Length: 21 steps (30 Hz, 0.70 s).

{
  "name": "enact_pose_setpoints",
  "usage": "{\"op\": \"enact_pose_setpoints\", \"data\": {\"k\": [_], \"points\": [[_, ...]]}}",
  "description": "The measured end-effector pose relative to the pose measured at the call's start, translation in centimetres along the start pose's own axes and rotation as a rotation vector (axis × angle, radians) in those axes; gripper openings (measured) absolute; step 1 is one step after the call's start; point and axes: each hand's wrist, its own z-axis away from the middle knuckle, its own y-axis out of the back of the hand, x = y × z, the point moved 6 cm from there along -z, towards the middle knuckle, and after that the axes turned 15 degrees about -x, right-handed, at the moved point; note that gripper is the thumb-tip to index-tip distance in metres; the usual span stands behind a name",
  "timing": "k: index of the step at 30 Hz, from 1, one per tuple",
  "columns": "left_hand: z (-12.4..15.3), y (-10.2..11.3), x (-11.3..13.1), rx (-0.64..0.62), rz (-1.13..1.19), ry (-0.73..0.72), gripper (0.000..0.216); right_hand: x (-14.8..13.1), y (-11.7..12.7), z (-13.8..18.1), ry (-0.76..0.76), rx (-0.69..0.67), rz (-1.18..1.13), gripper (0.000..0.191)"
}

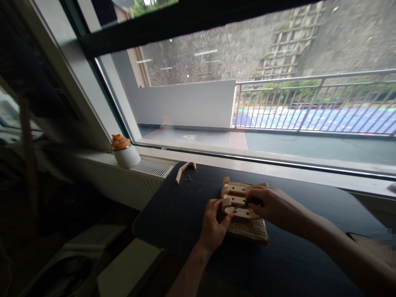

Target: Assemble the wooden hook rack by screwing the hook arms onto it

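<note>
Wooden assembly (236, 200) lies on the dark bench (173, 214), toward its far side and right of its middle: several pieces with curled left ends are set side by side upon a thick board (247, 232), whose near part is bare. The right hand (266, 202) is closed around the dark handle of a screwdriver (257, 201), and its shaft points left, to a dark hole in the nearest piece (244, 213). The left hand (213, 226) holds the left end of this piece, the thumb at the near side and the fingers beyond it.

I judge that the step in hand is the turning of a screw into the nearest piece; whether the tip sits in the screw is too small to tell. Next, it would call for keeping the shaft in line with the hole and pressing firmly, while the left hand prevents the piece from slipping. At the far left of the bench, one loose curved piece (185, 169) lies apart, with small screws (188, 178) just beside it, so the work seems not complete.
</note>
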Motion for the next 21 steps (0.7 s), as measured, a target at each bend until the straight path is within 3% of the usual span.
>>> {"op": "enact_pose_setpoints", "data": {"k": [13, 21], "points": [[0.10, -0.05, -0.09, -0.009, 0.022, 0.005, 0.035, -1.01, 0.25, -0.80, 0.061, -0.088, 0.054, 0.018], [0.14, -0.05, -0.12, -0.008, 0.036, 0.004, 0.036, -0.75, 0.48, -0.80, 0.100, -0.058, 0.024, 0.018]]}}
